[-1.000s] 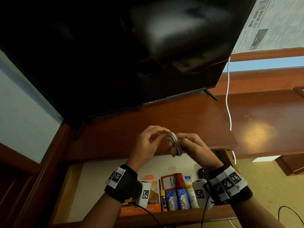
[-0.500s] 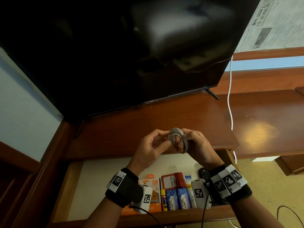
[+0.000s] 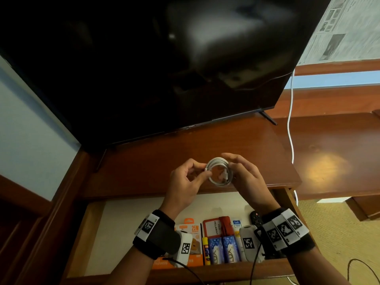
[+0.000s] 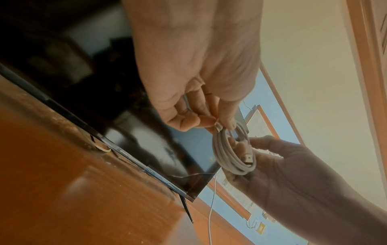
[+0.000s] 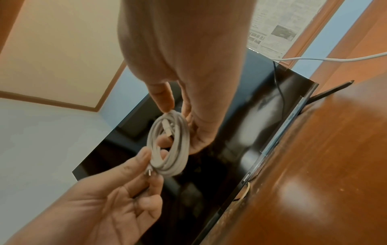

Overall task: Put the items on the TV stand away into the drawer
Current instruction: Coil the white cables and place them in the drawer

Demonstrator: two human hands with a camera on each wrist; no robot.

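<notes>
Presently, a coiled white cable (image 3: 219, 171) is held between both hands above the TV stand (image 3: 144, 161), just in front of the television (image 3: 144, 68). The left hand (image 3: 186, 182) pinches the left edge of the coil between thumb and forefinger; the wrist view shows a connector tip at that pinch. The right hand (image 3: 244, 179) cradles the coil's right side, fingers loosely curved around it and thumb on its upper rim. A USB plug lies across the coil's windings. Below the hands, the drawer (image 3: 92, 233) stands pulled out. It contains an orange charger box (image 3: 194, 229), a red card holder (image 3: 216, 225), two blue packets (image 3: 223, 249) and a black remote (image 3: 256, 218), grouped at its front right. A second white cable (image 3: 291, 120) hangs down behind the stand at right.
</notes>
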